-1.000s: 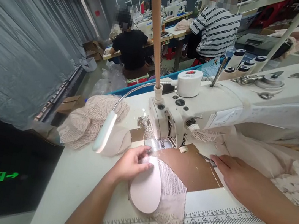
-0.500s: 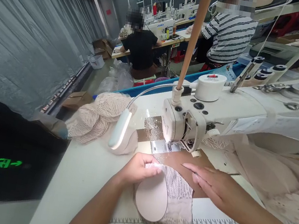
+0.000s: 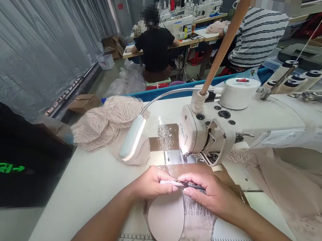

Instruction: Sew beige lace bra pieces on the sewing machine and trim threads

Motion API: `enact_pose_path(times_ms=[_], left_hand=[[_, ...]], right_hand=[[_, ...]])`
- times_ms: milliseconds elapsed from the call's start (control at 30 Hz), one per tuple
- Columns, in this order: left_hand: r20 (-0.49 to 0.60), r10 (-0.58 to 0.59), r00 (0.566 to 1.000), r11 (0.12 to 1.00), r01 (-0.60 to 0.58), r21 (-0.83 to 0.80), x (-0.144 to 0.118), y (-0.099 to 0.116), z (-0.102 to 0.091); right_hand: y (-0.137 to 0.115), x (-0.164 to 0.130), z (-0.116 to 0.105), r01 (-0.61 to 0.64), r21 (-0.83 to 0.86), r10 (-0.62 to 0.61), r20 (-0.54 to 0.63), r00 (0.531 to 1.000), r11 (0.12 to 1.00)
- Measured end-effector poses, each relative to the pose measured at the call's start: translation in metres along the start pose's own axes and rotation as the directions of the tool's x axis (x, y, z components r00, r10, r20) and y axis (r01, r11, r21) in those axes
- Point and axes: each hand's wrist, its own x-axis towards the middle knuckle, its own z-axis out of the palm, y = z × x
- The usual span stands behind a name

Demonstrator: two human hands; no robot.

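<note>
On a white sewing table (image 3: 89, 191) with a printed ruler along its front edge, the left hand (image 3: 150, 183) pinches the top edge of a pale pink foam cup (image 3: 165, 223), while the right hand (image 3: 213, 194) holds a thin dark tool (image 3: 191, 185) against the same edge, fingertips of both hands almost meeting. Beige lace (image 3: 196, 226) lies under and beside the cup. Just behind the hands stands the sewing machine (image 3: 241, 122), its needle area over a brown sheet (image 3: 225, 177). A gooseneck lamp (image 3: 132, 138) hangs over a heap of lace fabric (image 3: 107, 121). Two other people sit at machines in the background.
</note>
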Motion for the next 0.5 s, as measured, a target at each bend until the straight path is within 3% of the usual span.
enact_pose_path(times_ms=[367,500], left_hand=[[0.076,0.002,0.997,1.0,-0.002,-0.007,-0.0019,0.0024,-0.0017],[0.08,0.011,0.997,1.0,-0.011,0.004,-0.0012,0.0018,-0.0002]], right_hand=[[-0.0007,0.0009,0.0079,-0.075,0.083,0.079,-0.048,0.996,0.994],[0.0014,0.0011,0.0076,-0.053,0.052,0.055,-0.037,0.998,0.997]])
